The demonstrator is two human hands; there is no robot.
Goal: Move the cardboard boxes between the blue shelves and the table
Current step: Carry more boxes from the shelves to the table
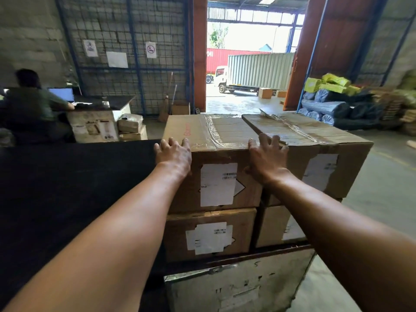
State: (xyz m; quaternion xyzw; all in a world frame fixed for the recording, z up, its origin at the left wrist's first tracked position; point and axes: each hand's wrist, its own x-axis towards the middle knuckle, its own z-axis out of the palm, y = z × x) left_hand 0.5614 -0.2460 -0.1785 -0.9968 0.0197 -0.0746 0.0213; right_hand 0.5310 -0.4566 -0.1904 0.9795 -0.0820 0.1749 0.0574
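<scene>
Item: top left box. Cardboard, taped across the lid, white label on the near face. It sits on the lower left box, touching the top right box along its right side. The top right box is taped too, bears a grey label, and sits on the lower right box.

Stack of four: it stands on a grey crate, just beside the right edge of the black table.

Left hand: palm at the near top left corner of the top left box, fingers bent over the edge onto the lid, grasping it.

Right hand: at the near top right corner of the same box, fingers spread and hooked over the edge where the two top boxes meet, grasping it. Both arms are bare and stretched forward.

Surroundings, left: a seated person at a desk with a lit screen; behind it a blue-framed mesh wall with paper signs; brooms lean near the doorway.

Surroundings, centre: an open doorway gives onto a yard with a truck and a red container.

Surroundings, right: yellow parcels lie on dark rolls on the floor.
</scene>
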